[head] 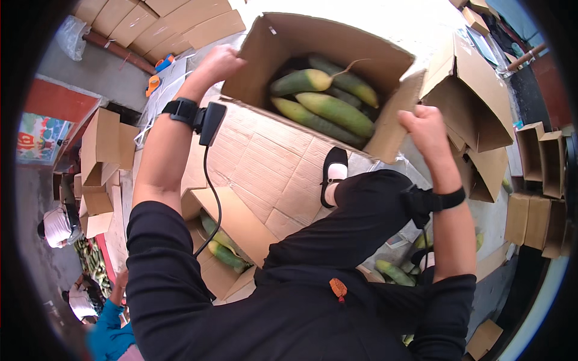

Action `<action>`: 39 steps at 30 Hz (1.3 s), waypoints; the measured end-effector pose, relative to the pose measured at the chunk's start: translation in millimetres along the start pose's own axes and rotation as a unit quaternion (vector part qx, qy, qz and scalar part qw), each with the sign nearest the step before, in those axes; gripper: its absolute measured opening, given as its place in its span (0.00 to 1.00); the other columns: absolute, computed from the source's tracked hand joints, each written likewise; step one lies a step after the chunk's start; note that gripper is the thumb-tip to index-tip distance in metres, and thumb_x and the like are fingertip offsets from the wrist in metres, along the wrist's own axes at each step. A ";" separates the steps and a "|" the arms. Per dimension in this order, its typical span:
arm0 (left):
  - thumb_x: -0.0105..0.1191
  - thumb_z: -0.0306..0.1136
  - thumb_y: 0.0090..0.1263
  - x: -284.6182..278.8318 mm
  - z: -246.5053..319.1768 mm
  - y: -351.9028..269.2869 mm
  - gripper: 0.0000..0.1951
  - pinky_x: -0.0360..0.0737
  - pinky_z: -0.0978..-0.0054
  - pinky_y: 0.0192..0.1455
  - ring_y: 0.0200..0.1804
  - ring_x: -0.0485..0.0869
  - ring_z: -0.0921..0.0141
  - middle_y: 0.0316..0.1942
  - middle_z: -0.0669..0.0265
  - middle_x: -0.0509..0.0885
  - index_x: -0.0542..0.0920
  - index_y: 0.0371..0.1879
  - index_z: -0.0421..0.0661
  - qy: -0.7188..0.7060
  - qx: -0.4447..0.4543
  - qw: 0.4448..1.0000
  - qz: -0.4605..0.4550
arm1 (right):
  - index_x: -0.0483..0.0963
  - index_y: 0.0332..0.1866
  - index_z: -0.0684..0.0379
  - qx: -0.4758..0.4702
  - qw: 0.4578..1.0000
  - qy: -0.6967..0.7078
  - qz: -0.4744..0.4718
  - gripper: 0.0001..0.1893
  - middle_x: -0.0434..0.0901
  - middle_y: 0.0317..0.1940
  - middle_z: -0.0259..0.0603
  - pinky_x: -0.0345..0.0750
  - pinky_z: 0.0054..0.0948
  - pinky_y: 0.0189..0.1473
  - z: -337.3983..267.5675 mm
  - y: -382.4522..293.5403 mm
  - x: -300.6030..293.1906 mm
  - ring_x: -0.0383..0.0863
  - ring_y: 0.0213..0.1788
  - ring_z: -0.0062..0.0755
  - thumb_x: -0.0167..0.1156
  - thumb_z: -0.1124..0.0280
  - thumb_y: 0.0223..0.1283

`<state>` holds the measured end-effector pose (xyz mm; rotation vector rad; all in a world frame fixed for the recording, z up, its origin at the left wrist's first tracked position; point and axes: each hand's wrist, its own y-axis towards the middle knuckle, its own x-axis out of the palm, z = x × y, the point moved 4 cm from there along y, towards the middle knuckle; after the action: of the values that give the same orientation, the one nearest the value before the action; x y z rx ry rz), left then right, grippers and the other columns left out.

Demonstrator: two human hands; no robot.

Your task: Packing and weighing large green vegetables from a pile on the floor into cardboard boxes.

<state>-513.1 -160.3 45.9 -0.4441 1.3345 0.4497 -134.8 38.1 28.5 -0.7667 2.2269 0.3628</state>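
Observation:
An open cardboard box [316, 31] with several green radishes [334, 110] inside is in front of me, tilted so that its inside faces me. My left hand [223, 63] grips the box's wall at its left end. At the right end, my right hand [424, 124] is closed on a flap of the same box. The radishes lie in a pile, green with paler yellowish ends, and one has a thin root standing up. Both of my wrists wear black straps with devices.
Another open box [235, 212] with green radishes stands by my left side. Empty cardboard boxes [478, 90] are at the right. More radishes [395, 273] lie on the floor near my foot. Stacked boxes [158, 27] and orange tape dispensers [153, 85] are at upper left; co-workers [113, 325] are at far left.

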 end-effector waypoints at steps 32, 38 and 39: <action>0.48 0.28 0.59 164.5 -162.7 -225.7 0.10 0.80 0.57 0.43 0.39 0.82 0.50 0.33 0.49 0.83 0.84 0.29 0.39 0.176 -0.231 0.955 -0.066 | 0.77 0.21 0.66 -0.014 0.962 0.209 -0.175 0.17 0.76 0.15 0.42 0.72 0.29 0.26 -72.6 -102.4 4.5 0.74 0.19 0.26 0.56 0.62 0.58; 0.50 0.26 0.59 153.2 -149.5 -233.5 0.09 0.80 0.57 0.45 0.43 0.82 0.50 0.36 0.49 0.83 0.84 0.34 0.40 0.160 -0.286 0.943 -0.067 | 0.74 0.20 0.64 0.106 0.963 0.244 -0.038 0.16 0.75 0.16 0.31 0.67 0.19 0.24 29.6 -147.7 -96.1 0.72 0.20 0.16 0.58 0.64 0.60; 0.50 0.26 0.59 148.8 -144.1 -227.6 0.09 0.80 0.57 0.45 0.43 0.82 0.50 0.36 0.49 0.83 0.84 0.34 0.40 0.162 -0.279 0.944 -0.064 | 0.74 0.20 0.64 0.108 0.963 0.246 -0.031 0.16 0.75 0.16 0.31 0.67 0.19 0.24 43.3 -159.1 -105.0 0.72 0.20 0.16 0.58 0.64 0.60</action>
<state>-479.5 -420.7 -114.6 -1.1095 1.4721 0.6680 46.1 -22.6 71.3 -0.8745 2.6359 -0.1200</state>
